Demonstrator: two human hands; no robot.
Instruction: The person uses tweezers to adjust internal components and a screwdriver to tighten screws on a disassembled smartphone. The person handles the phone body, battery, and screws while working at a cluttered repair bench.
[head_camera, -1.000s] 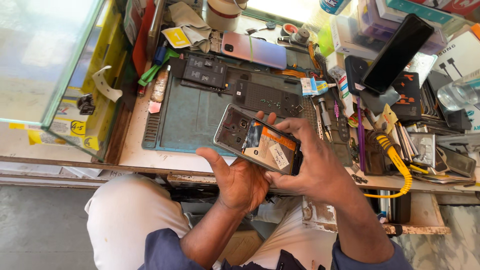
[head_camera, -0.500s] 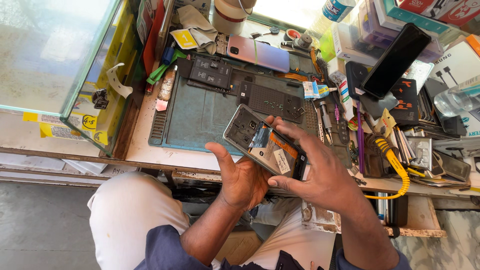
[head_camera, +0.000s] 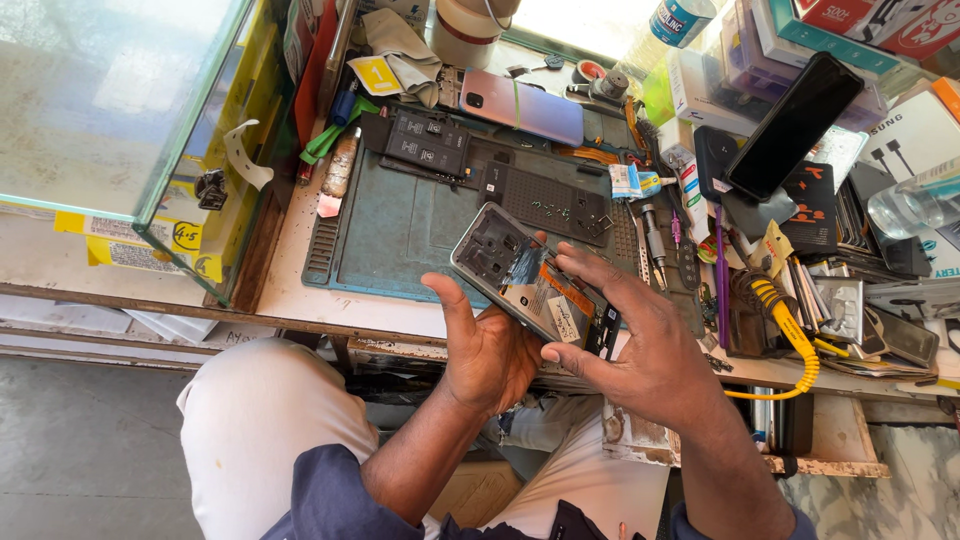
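Two bare hands are seen, the left hand (head_camera: 492, 350) and the right hand (head_camera: 640, 345), with one opened grey smartphone with exposed internals (head_camera: 525, 280) held between their fingers. Beyond the fingertips, one teal rubber repair mat (head_camera: 385, 235), one pinkish-blue phone back cover (head_camera: 522, 105) and one black glass-fronted phone propped upright (head_camera: 795, 125) are counted. One coiled yellow cable (head_camera: 790, 335) is counted right of the right-hand fingers.

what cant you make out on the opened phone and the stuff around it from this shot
Head view only:
- Underside of the opened phone: faces away, covered by the left hand.
- Its lower end: hidden under the right hand.
- Small parts inside it: too small to tell apart.
- Clear bottle: cut off by the right edge.
- Yellow coiled cable: far end lost among the clutter.
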